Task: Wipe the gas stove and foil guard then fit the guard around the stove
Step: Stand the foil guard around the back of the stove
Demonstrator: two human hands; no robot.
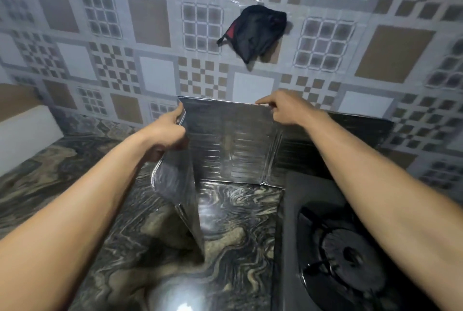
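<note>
A shiny ribbed foil guard (230, 145) stands upright on the marble counter, against the tiled wall. Its left panel is folded forward toward me and its right panel runs behind the stove. My left hand (170, 130) grips the top corner where the left panel meets the middle one. My right hand (283, 108) pinches the top edge of the middle panel. The black gas stove (333, 248), with its burner and pan support, sits at the lower right, under my right forearm.
A black cloth with a red trim (255, 30) hangs on the patterned tile wall (155, 80) above the guard. The dark veined marble counter (230, 235) spreads left of the stove. A white ledge (25, 130) stands at the far left.
</note>
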